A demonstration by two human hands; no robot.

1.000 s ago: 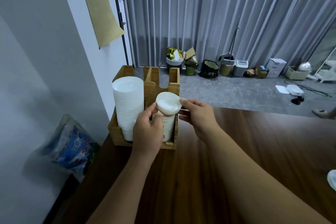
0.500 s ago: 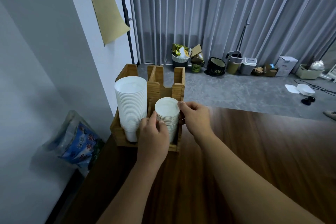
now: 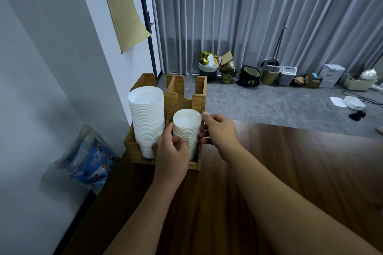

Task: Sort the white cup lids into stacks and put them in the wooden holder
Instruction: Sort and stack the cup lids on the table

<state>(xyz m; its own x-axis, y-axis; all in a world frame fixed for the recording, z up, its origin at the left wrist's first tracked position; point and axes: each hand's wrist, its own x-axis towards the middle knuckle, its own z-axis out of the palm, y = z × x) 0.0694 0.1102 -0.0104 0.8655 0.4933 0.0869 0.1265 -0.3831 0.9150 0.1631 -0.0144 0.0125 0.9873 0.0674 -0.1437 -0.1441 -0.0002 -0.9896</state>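
Dark wood table [image 3: 269, 172] carries the wooden holder [image 3: 199, 97]; left hand [image 3: 172, 151] and right hand [image 3: 219, 130] clasp the lid stack [image 3: 186, 130], seemingly light, topple-prone, best gripped mid-height.

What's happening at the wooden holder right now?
A person is settling a short stack of small white cup lids into the front right slot of the wooden holder. The left hand curls round the stack's near side; the right hand touches its right edge with curled fingertips. A taller stack of larger white lids already stands in the front left slot. The holder sits at the far left corner of the dark wooden table.
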